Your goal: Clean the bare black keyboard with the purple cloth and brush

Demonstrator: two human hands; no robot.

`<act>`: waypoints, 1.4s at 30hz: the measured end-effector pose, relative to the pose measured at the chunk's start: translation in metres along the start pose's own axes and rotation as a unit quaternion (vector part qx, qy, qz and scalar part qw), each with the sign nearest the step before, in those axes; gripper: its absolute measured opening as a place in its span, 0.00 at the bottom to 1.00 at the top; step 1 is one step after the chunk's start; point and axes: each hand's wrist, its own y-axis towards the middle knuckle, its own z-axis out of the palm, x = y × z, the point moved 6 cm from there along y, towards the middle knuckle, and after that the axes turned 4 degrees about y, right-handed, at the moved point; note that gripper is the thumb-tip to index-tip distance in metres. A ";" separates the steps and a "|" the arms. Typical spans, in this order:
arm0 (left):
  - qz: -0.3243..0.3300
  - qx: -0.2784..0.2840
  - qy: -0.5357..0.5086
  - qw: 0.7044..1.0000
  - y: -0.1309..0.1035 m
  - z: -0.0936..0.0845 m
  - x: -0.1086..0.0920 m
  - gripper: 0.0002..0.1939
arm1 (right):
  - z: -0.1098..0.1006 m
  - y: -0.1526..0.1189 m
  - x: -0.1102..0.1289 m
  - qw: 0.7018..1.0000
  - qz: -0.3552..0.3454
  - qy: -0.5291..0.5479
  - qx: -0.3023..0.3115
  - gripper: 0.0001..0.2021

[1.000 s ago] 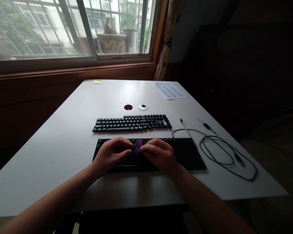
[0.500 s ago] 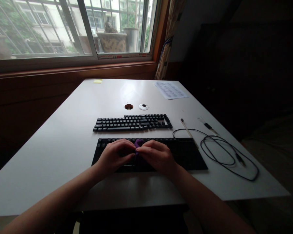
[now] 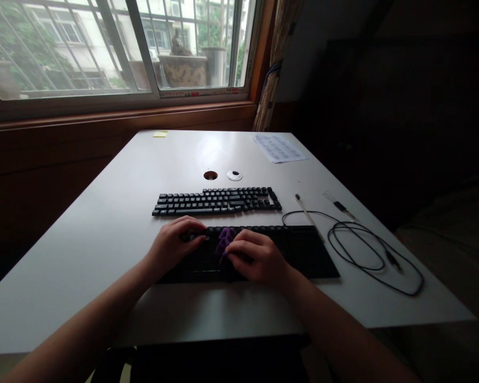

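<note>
**One purple cloth (image 3: 225, 240) in your right hand (image 3: 261, 256); left hand (image 3: 173, 242) grip unclear**

Your right hand is closing thumb and fingers on the purple cloth, a tight pinch. The cloth is bunching out past the fingertips on the left, sitting above the middle of the black keyboard (image 3: 301, 250).

Your left hand is curling over the keyboard's left end, thumb and index nearly meeting. It's too dark there; I can't tell whether they're pinching something small or just resting near the keys. The two hands are staying apart, with the cloth sitting between them, nearer the right one.

The keyboard is lying flat near the close edge of the white table (image 3: 80, 223). Just beyond it, a block of dark keycaps (image 3: 215, 203) is sitting in rows, with a gap near its right end.

Right of those: a thin stick with a dark tip (image 3: 305, 210) is lying slantwise, its near end by the keyboard. A wire-loop tool with a black handle (image 3: 338, 206) is lying farther right. The black cable (image 3: 357, 260) is looping over the table beside the keyboard.
</note>
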 end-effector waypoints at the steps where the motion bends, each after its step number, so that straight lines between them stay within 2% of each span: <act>1: 0.010 0.000 0.015 1.000 0.000 0.002 0.001 0.05 | 0.000 0.000 0.000 1.000 -0.002 -0.005 0.004 0.06; 6: 0.056 0.000 0.081 0.995 -0.001 0.020 -0.001 0.06 | 0.003 0.000 0.001 0.999 -0.014 -0.022 0.028 0.05; 9: 0.065 0.018 0.120 0.990 -0.001 0.028 -0.003 0.06 | -0.005 0.001 0.003 1.000 -0.003 -0.015 -0.017 0.07; 12: 0.071 0.030 0.156 0.985 -0.001 0.031 -0.004 0.07 | -0.027 -0.004 0.000 0.989 0.033 -0.006 -0.143 0.07; 14: 0.076 0.035 0.172 0.982 0.000 0.031 -0.004 0.08 | -0.045 -0.011 -0.003 0.964 0.058 0.007 -0.261 0.06; 16: 0.081 0.041 0.185 0.979 0.000 0.032 -0.005 0.08 | -0.061 -0.019 -0.007 0.926 0.074 0.021 -0.369 0.04; 17: 0.083 0.045 0.191 0.977 0.000 0.032 -0.005 0.08 | -0.067 -0.023 -0.009 0.909 0.083 0.025 -0.409 0.03; 19: 0.085 0.057 0.200 0.974 0.001 0.033 -0.006 0.09 | -0.072 -0.025 -0.011 0.889 0.104 0.024 -0.445 0.01; 21: 0.083 0.071 0.208 0.972 0.002 0.033 -0.007 0.09 | -0.072 -0.024 -0.012 0.889 0.114 0.020 -0.443 0.01; 27: 0.076 0.098 0.224 0.967 0.006 0.033 -0.006 0.09 | -0.059 -0.016 -0.005 0.924 0.072 0.027 -0.374 0.04; 33: 0.079 0.090 0.214 0.969 0.003 0.035 -0.005 0.09 | -0.054 -0.013 -0.001 0.941 0.054 0.009 -0.335 0.04; 42: 0.096 0.080 0.203 0.971 0.002 0.037 -0.007 0.08 | -0.051 -0.013 -0.003 0.951 0.066 -0.003 -0.303 0.05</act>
